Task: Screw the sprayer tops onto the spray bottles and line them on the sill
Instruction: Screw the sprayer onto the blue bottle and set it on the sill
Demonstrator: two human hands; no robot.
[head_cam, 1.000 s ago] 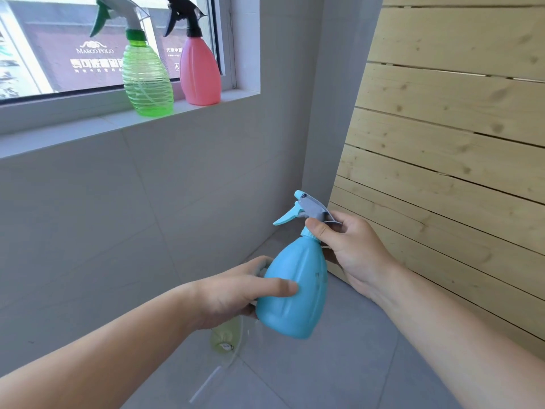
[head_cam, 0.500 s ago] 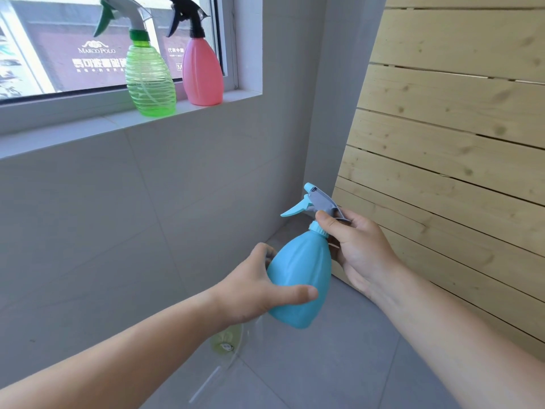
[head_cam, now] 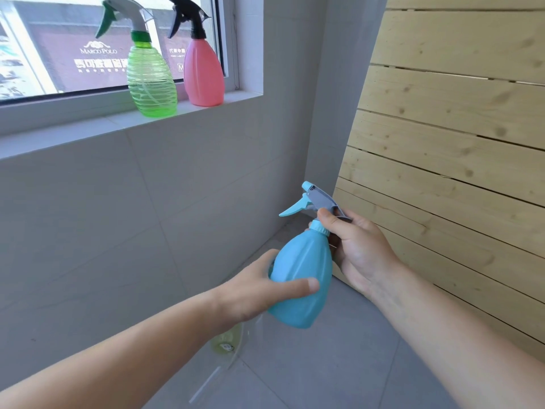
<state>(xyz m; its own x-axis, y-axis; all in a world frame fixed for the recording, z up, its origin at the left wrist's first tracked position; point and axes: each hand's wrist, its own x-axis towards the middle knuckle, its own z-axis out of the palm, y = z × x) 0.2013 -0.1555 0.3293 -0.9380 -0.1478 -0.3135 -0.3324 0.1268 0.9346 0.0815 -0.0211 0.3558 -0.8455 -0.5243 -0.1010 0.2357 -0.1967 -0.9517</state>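
On the sill (head_cam: 88, 128) the green bottle (head_cam: 152, 81) and pink bottle (head_cam: 203, 75) stand capped; the left hand (head_cam: 259, 287) grips the blue bottle (head_cam: 303, 278), the right hand (head_cam: 356, 246) pinches its sprayer top (head_cam: 317, 200) (apparently seated, tightness unclear), so placing remains.

Blue bottle (head_cam: 303, 278), green bottle (head_cam: 152, 81), pink bottle (head_cam: 203, 75)

**Out of sight and cut off**

The fingers of the left hand (head_cam: 259, 287) are hidden behind the light-blue plastic spray bottle (head_cam: 303, 278); only the thumb shows in front. The right hand (head_cam: 359, 249) covers the rear of the grey-and-blue trigger sprayer top (head_cam: 318, 199). The picture's top edge clips the sprayer heads of the ribbed translucent green bottle (head_cam: 152, 81) and the pink plastic bottle (head_cam: 203, 75). A clear yellowish object (head_cam: 227, 343) on the floor is half hidden under the left forearm, and its label is too small to read.
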